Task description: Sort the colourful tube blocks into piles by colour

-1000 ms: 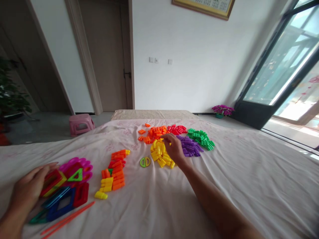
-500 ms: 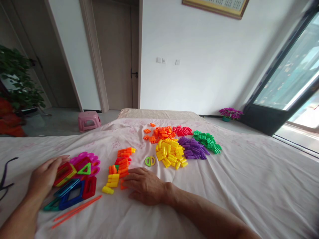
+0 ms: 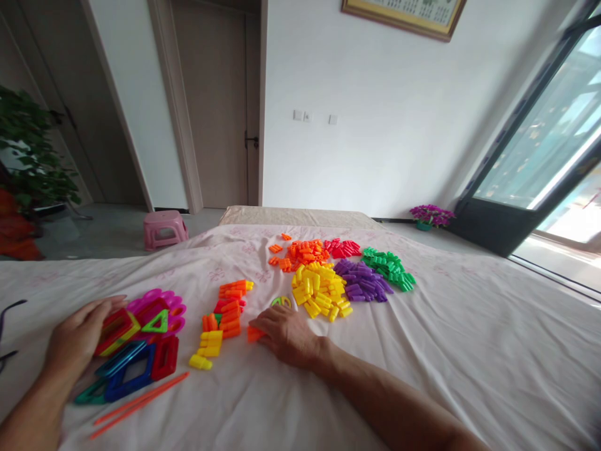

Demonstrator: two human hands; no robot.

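Note:
My left hand rests at the left with fingers stretched out, against a red and yellow magnetic tile in a loose group. In that group lie a pink flower-shaped piece, a green triangle, a blue square tile and a red tile. My right hand is low over the cloth, its fingers closed on an orange plastic piece, mostly hidden. Just beyond its knuckles is a yellow-green ring piece, partly covered. Left of it stand joined orange blocks and yellow blocks.
Piles of yellow, purple, green, red and orange blocks lie at the middle back. Two orange sticks lie in front of the tiles. Glasses sit at the left edge on the wrinkled cloth.
My right hand has moved right and slightly away from me, with the orange piece, from beside the block rows, now partly covering the ring piece. My left hand stays by the tiles.

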